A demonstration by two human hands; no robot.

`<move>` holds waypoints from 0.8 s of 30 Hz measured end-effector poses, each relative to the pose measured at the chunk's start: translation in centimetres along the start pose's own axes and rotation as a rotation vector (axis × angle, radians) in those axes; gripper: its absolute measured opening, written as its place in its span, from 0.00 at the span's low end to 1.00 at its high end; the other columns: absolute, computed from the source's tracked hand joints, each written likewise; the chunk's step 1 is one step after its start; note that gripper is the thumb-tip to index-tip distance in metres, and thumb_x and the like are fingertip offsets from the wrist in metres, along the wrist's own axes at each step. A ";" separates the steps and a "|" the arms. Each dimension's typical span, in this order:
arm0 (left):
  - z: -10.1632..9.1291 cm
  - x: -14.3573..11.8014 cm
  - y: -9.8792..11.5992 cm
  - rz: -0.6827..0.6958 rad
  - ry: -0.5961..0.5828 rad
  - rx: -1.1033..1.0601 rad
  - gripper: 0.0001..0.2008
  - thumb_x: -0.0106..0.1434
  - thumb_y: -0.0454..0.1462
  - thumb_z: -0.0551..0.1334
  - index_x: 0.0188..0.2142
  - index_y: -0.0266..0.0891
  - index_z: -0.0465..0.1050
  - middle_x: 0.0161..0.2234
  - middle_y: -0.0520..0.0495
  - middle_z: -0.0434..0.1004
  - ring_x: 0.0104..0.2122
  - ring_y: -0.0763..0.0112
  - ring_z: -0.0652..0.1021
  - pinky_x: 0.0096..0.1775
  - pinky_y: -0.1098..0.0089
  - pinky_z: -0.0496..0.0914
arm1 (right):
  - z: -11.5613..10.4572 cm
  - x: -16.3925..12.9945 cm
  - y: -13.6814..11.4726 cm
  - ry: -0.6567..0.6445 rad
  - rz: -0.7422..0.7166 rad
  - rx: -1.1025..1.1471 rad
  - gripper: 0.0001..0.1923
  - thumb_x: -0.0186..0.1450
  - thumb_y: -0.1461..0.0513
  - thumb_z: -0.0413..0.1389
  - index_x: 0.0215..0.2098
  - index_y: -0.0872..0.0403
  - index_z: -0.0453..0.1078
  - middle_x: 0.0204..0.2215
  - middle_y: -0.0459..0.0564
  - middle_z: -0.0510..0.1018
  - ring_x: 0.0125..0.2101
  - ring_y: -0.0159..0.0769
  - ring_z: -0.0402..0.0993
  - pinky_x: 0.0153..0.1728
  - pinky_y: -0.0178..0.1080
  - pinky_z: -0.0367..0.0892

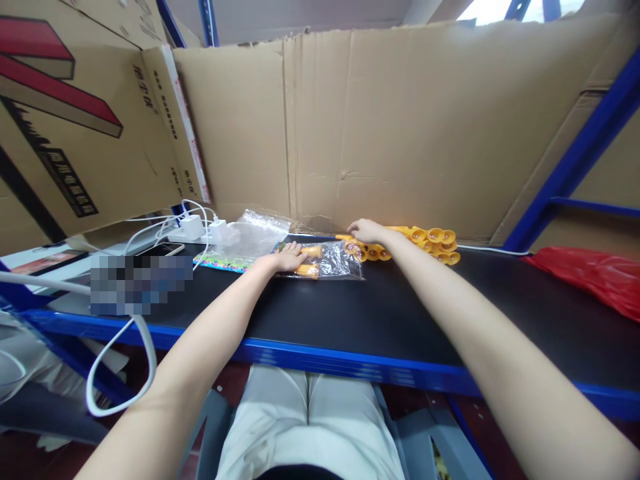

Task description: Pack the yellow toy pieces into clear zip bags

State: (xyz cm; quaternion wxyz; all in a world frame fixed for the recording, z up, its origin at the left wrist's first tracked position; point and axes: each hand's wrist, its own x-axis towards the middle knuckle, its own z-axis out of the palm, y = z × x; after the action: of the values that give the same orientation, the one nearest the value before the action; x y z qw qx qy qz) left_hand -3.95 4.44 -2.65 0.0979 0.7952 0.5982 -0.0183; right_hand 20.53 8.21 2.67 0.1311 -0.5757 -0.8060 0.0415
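Note:
My left hand [291,257] lies flat with its fingers spread on a clear plastic bag [343,261]. Inside the bag, orange plastic pieces with handles [307,271] show beside and under the fingers. At the back of the shelf, my right hand [367,231] is over a row of loose orange plastic pieces with round cup-like ends [435,237]. Its fingers are bent and closed, and a thin orange tip juts out just below them. What the fingertips hold is hidden. Left of the left hand is another clear bag [255,230] with a colourful printed strip [223,262].
A cardboard wall [400,133] closes off the back, and a large printed carton [100,133] is at the left. White chargers and cables [193,228] are beside a phone [170,250]. Red plastic [590,277] lies at the right. The black shelf has a blue front edge [350,360].

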 end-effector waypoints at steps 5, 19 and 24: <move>0.1 0.1 -0.1 0.008 0.005 0.004 0.36 0.61 0.53 0.32 0.63 0.36 0.36 0.63 0.45 0.29 0.62 0.62 0.37 0.59 0.55 0.40 | 2.2 2.3 -0.5 -0.092 0.109 -0.014 0.15 0.53 0.72 0.50 0.35 0.60 0.75 0.32 0.55 0.78 0.31 0.41 0.74 0.33 0.38 0.67; 0.0 -0.1 0.1 0.018 0.008 -0.005 0.35 0.61 0.53 0.32 0.63 0.36 0.37 0.63 0.45 0.30 0.61 0.60 0.37 0.58 0.52 0.41 | 4.0 3.2 1.5 0.086 0.029 -0.046 0.13 0.52 0.66 0.59 0.37 0.50 0.73 0.43 0.54 0.72 0.46 0.45 0.66 0.47 0.46 0.59; 0.0 -0.1 0.1 0.027 0.008 0.004 0.36 0.61 0.54 0.31 0.63 0.36 0.36 0.63 0.44 0.30 0.62 0.60 0.38 0.58 0.52 0.41 | 2.8 3.9 0.7 0.442 0.105 0.247 0.18 0.59 0.58 0.53 0.46 0.57 0.65 0.42 0.56 0.74 0.44 0.41 0.68 0.45 0.43 0.61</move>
State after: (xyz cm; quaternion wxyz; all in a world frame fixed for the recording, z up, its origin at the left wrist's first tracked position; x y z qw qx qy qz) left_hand -3.89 4.36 -2.64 0.0941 0.8036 0.5876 -0.0150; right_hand 19.26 12.35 0.42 0.3710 -0.5915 -0.7156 0.0193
